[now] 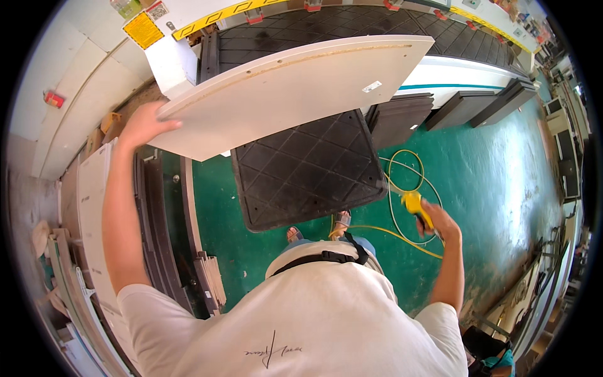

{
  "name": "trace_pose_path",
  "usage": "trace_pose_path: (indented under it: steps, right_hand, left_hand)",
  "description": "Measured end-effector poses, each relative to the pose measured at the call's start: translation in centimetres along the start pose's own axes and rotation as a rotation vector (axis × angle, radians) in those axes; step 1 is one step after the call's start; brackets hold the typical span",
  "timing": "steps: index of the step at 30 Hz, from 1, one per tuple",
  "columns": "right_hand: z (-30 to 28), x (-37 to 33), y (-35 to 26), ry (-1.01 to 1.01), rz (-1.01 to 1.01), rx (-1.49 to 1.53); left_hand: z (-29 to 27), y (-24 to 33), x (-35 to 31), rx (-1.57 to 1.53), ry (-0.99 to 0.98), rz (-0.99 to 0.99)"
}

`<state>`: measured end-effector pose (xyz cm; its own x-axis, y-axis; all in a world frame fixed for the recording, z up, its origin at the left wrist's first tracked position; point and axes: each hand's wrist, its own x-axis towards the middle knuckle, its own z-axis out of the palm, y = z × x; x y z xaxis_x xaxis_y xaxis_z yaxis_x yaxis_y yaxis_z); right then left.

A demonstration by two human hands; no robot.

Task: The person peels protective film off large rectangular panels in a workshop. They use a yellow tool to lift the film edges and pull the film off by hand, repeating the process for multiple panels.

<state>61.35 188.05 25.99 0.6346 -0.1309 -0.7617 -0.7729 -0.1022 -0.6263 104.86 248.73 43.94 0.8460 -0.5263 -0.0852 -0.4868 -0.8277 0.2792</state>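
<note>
A wide, pale panel point(282, 94) stands tilted on edge in front of me, with a groove and small holes along its upper edge and a small white label near its right end. My left hand point(146, 125) is closed round the panel's left end. Out to the right, apart from the panel, my right hand point(441, 221) grips a yellow air blow gun point(414, 204), slightly blurred. A thin yellow hose point(396, 234) loops over the floor near it. Below the panel is a black platform point(308, 173) with a diamond-grooved top; its far part is hidden.
Behind the panel lies a machine bed point(352, 24) with a dark grooved surface and red clamps. Dark boards point(402, 119) lean against its base on the right. Long boards point(151, 220) stand at my left. The floor point(483, 182) is green, with hose across it.
</note>
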Motion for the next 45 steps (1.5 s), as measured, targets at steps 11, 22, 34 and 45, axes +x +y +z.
trace_pose_path:
  steps: [11, 22, 34, 45]
  right_hand:
    - [10.0, -1.2, 4.1, -0.301, 0.076, 0.166]
    - [13.0, 0.1, -3.8, 0.045, -0.140, 0.281]
    - [40.4, 14.3, -15.7, -0.417, -0.393, 0.759]
    - [11.5, 17.9, -33.9, -0.017, -1.009, -0.572]
  left_hand:
    - [0.0, 2.7, -9.2, 0.039, -0.351, 0.008]
    - [29.1, 2.9, -24.3, 0.383, -0.022, -0.239]
    - [28.3, 6.8, -21.1, -0.194, -0.179, -0.164]
    - [27.9, 5.1, -19.0, -1.685, 0.494, -0.637]
